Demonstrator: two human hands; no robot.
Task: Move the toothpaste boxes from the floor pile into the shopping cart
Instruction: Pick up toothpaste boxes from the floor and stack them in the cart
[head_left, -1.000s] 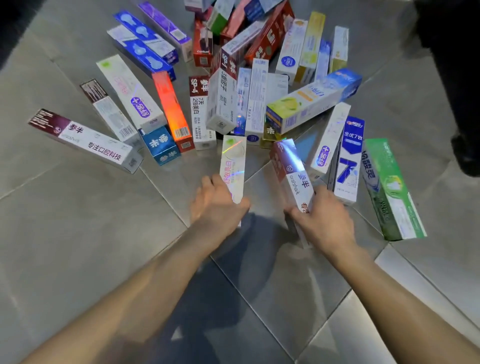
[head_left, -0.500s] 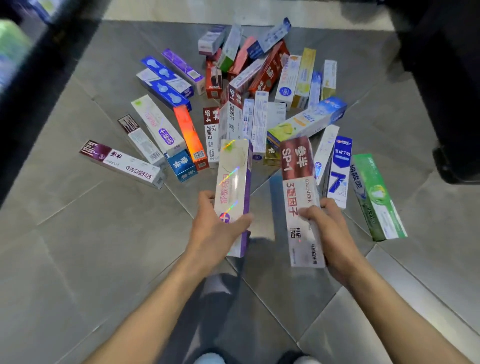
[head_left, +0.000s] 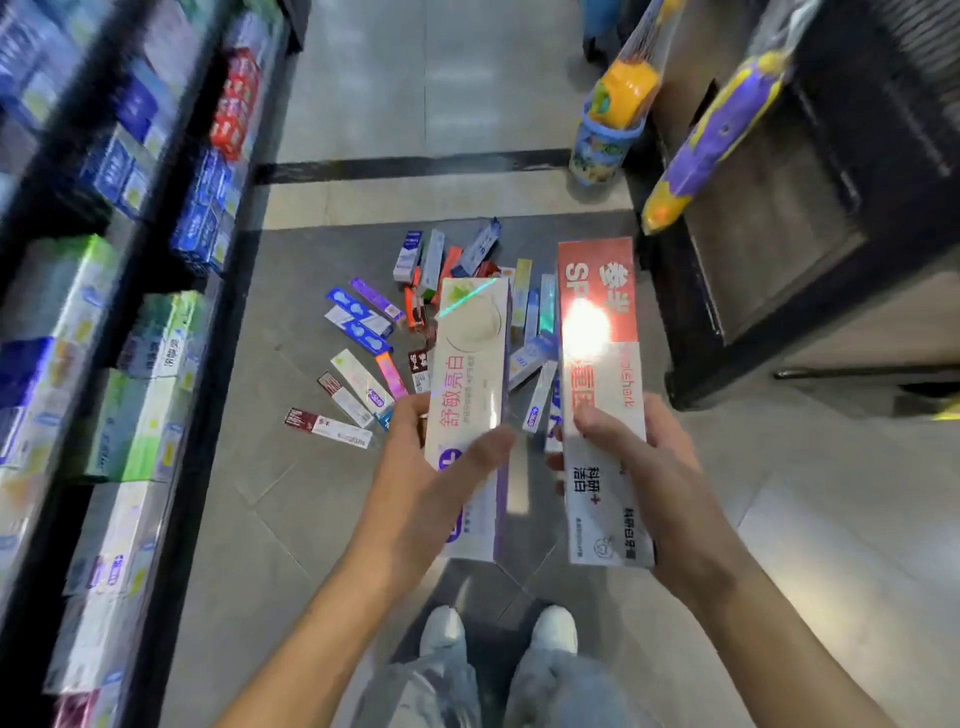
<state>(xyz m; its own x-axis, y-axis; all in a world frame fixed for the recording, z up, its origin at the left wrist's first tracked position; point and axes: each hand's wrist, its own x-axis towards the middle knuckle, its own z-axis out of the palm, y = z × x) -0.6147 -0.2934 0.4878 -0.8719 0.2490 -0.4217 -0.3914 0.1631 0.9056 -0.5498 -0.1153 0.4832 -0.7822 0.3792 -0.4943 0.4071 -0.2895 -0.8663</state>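
Head view: hands (head_left: 415, 483) gripping boxes (head_left: 470, 384).

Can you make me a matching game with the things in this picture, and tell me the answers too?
Things:
1. white-and-purple box
2. red-and-white box
3. pile of boxes
4. white shoes

Places:
A. lying on the floor
B. held in the right hand
C. at the bottom, under the arms
D. held in the left hand

Pairs: 1-D, 2-B, 3-A, 4-C
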